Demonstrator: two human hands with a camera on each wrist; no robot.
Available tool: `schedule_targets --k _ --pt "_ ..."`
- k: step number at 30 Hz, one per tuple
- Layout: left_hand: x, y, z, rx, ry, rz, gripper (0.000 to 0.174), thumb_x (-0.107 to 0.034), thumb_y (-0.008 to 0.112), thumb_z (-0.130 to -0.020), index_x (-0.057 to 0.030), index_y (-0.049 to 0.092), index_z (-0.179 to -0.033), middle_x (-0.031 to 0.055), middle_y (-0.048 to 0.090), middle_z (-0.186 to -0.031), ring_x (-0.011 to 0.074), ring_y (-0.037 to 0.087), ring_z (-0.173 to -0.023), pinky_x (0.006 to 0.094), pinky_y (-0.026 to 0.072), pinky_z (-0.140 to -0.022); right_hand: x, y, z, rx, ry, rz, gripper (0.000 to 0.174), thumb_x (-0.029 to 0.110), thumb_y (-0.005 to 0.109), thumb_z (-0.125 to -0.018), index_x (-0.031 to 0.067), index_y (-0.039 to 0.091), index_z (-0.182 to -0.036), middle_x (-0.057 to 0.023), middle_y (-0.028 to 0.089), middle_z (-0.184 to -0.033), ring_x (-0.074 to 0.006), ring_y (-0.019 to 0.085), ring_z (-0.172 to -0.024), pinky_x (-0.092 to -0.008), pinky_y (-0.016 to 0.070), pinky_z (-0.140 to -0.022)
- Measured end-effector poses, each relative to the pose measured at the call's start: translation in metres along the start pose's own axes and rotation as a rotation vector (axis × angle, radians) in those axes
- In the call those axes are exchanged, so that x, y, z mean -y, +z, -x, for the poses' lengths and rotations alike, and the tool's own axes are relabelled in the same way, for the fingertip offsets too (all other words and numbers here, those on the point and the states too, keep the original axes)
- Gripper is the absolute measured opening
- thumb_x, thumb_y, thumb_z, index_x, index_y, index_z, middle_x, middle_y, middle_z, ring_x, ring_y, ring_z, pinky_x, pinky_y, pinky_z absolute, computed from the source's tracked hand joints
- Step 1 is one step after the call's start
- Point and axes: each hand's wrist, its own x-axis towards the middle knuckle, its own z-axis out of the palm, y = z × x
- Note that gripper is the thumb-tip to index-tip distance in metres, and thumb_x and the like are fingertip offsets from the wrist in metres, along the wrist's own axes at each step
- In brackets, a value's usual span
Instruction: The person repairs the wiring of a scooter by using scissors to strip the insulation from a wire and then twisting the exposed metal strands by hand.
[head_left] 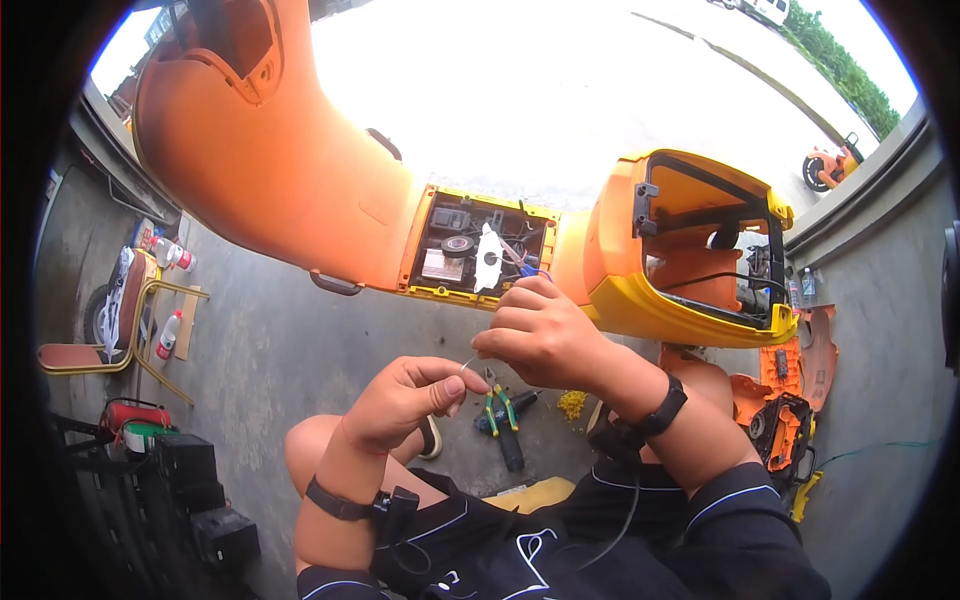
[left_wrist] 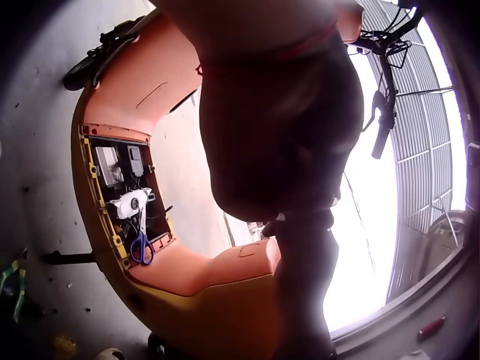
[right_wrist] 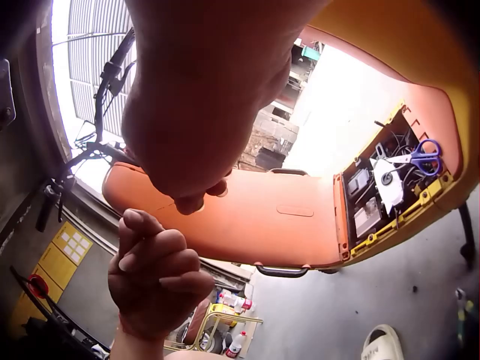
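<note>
In the head view a thin pale strand, like a short piece of wire, runs between my hands. My right hand pinches its upper end, palm down with fingers bent. Below and to the left, my left hand holds the lower end between thumb and forefinger. Past them lies an orange scooter body with an uncovered compartment. In it sit a white sheet, a roll of black tape and blue-handled scissors. Both wrist views are dark over the near hand; the strand is hidden there.
On the floor between my legs lie green-and-yellow pliers, a dark power tool and yellow bits. Orange panels lie at right. A chair and bottles stand at left.
</note>
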Motion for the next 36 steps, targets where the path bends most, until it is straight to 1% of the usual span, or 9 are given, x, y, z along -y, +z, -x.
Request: schedule_targets --k 2,9,11,19,25,31,33,35,36 --pt "-0.002 -0.005 0.004 -0.063 0.032 0.051 0.029 -0.023 0.068 -0.104 0.0009 0.076 -0.117 -0.0006 0.067 -0.091 0.0069 0.055 -0.083 0.0241 0.0453 -0.076 0.008 0.007 0.001 0.045 0.058 -0.133 0.018 0.008 0.078 -0.079 0.0127 0.073 -0.097 -0.0015 0.063 -0.081 -0.0238 0.063 -0.085 -0.0372 0.0502 -0.081" --pt "-0.007 -0.006 0.007 -0.143 0.062 0.027 0.033 -0.027 0.063 -0.107 0.0007 0.075 -0.120 -0.0023 0.064 -0.085 0.0056 0.054 -0.080 0.0213 0.0425 -0.072 0.032 0.015 0.004 0.221 0.202 -0.171 0.012 0.011 0.073 -0.085 0.0081 0.069 -0.096 -0.0057 0.064 -0.083 -0.0271 0.063 -0.086 -0.0396 0.0494 -0.080" --pt "-0.004 -0.005 0.002 -0.101 0.088 0.047 0.033 -0.024 0.063 -0.108 0.0038 0.073 -0.122 -0.0011 0.063 -0.082 0.0061 0.055 -0.077 0.0203 0.0426 -0.068 0.038 0.013 0.002 0.181 0.164 -0.092 0.009 0.010 0.073 -0.087 0.0075 0.069 -0.095 -0.0062 0.064 -0.082 -0.0271 0.062 -0.082 -0.0397 0.0495 -0.077" --pt "0.009 0.003 -0.020 -0.165 0.095 0.090 0.034 -0.028 0.062 -0.109 -0.0054 0.072 -0.132 -0.0060 0.062 -0.081 0.0034 0.051 -0.069 0.0188 0.0390 -0.060 0.058 -0.013 -0.011 0.158 0.188 0.172 0.013 0.006 0.073 -0.085 0.0057 0.070 -0.098 -0.0069 0.064 -0.079 -0.0275 0.063 -0.077 -0.0401 0.0494 -0.072" --pt "0.001 0.006 -0.014 -0.104 0.191 0.297 0.035 -0.028 0.060 -0.109 -0.0068 0.070 -0.136 -0.0069 0.058 -0.078 0.0035 0.051 -0.068 0.0196 0.0377 -0.059 0.049 -0.017 -0.015 0.042 0.302 0.026 0.013 -0.004 0.070 -0.085 0.0030 0.069 -0.097 -0.0114 0.064 -0.078 -0.0325 0.062 -0.072 -0.0428 0.0487 -0.068" --pt "-0.006 0.002 -0.007 -0.061 0.178 0.140 0.033 -0.030 0.061 -0.109 -0.0045 0.073 -0.125 -0.0060 0.058 -0.076 0.0038 0.053 -0.068 0.0207 0.0393 -0.061 0.043 -0.008 -0.010 0.083 0.414 -0.036 0.012 -0.002 0.071 -0.089 0.0023 0.069 -0.099 -0.0115 0.070 -0.084 -0.0307 0.068 -0.075 -0.0395 0.0534 -0.071" --pt "-0.007 0.001 -0.005 -0.058 0.142 0.085 0.033 -0.031 0.062 -0.108 -0.0036 0.075 -0.121 -0.0057 0.059 -0.076 0.0041 0.053 -0.069 0.0209 0.0410 -0.062 0.043 -0.008 -0.012 -0.029 0.719 -0.156 0.010 -0.001 0.072 -0.090 0.0021 0.069 -0.099 -0.0108 0.072 -0.086 -0.0301 0.071 -0.078 -0.0378 0.0555 -0.075" --pt "-0.007 -0.001 -0.002 -0.115 0.059 -0.143 0.032 -0.034 0.065 -0.106 -0.0052 0.078 -0.113 -0.0031 0.064 -0.077 0.0056 0.055 -0.068 0.0233 0.0456 -0.066 0.030 -0.014 -0.010 0.027 0.592 -0.117 0.010 -0.001 0.073 -0.089 0.0021 0.068 -0.097 -0.0107 0.071 -0.089 -0.0297 0.071 -0.081 -0.0368 0.0559 -0.076" --pt "-0.007 -0.002 0.001 -0.210 0.081 -0.348 0.024 -0.031 0.070 -0.101 -0.0105 0.081 -0.103 0.0010 0.070 -0.083 0.0138 0.061 -0.074 0.0315 0.0504 -0.073 0.029 -0.018 -0.014 0.067 0.542 -0.112 0.010 -0.002 0.073 -0.088 0.0021 0.067 -0.096 -0.0111 0.071 -0.092 -0.0301 0.070 -0.085 -0.0377 0.0555 -0.077"
